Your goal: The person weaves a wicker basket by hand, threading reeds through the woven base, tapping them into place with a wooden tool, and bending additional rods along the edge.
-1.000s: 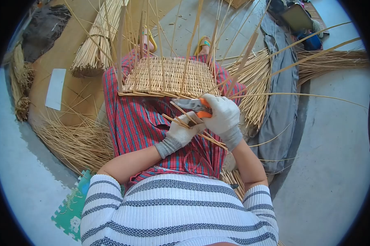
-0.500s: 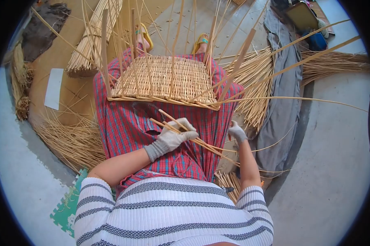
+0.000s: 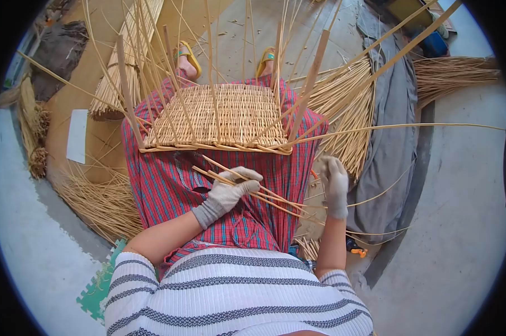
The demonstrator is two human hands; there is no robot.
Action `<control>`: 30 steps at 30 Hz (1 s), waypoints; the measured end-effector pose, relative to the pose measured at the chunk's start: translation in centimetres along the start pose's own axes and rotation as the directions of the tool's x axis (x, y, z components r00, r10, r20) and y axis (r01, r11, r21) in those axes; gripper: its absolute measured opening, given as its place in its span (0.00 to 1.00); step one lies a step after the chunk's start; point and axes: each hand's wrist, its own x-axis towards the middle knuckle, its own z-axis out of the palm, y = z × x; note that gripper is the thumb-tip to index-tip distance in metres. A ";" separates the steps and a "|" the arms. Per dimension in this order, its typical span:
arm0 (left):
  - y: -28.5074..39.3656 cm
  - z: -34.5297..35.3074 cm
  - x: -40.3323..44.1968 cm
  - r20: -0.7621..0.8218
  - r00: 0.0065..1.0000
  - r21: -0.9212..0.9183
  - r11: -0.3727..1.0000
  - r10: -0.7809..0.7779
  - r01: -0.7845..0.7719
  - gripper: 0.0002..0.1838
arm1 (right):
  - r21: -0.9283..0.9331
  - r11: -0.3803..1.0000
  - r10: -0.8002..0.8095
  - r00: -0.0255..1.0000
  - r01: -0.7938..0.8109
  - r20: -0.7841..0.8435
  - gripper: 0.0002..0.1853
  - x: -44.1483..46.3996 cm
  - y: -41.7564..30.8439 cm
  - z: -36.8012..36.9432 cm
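Observation:
My left hand (image 3: 227, 195), in a pale glove with a grey cuff, is closed around several thin willow rods (image 3: 275, 197) above my lap. Their cut ends point up and left; the thin ends run off to the right. My right hand (image 3: 334, 182), also gloved, is raised beside my right knee with its fingers curled. A small reddish spot shows near its fingertips, but what it holds, if anything, is hidden. On my knees lies a woven wicker panel (image 3: 222, 115), its edge toward me, with upright stakes (image 3: 310, 84) and long rods rising around it.
Rod bundles lie at the upper left (image 3: 110, 92), left (image 3: 99, 196), right (image 3: 348, 123) and far right (image 3: 454, 78). A grey cloth (image 3: 384, 140) lies to the right. An orange-handled tool (image 3: 358, 251) is near my right elbow; a green foam mat (image 3: 99, 288) is lower left.
My right hand has risen from beside my knee, and its fingers now point upward. My left hand keeps its grip on the rods. The view has shifted slightly.

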 end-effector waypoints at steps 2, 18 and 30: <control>0.1 -0.3 -0.1 -0.053 0.998 -0.024 0.999 0.033 -0.034 0.11 | 0.053 0.996 -0.084 0.975 0.075 0.204 0.24 -6.6 -4.5 1.6; 4.2 -14.7 -11.0 -0.722 0.675 -0.151 0.918 0.151 -0.368 0.26 | 0.043 0.914 -0.389 0.840 0.404 0.379 0.15 -11.3 -7.9 20.5; 6.9 -16.0 -10.6 -0.453 0.678 0.761 0.648 0.579 -0.045 0.22 | -0.298 0.321 -0.721 0.436 0.899 0.539 0.11 -12.6 -9.4 23.8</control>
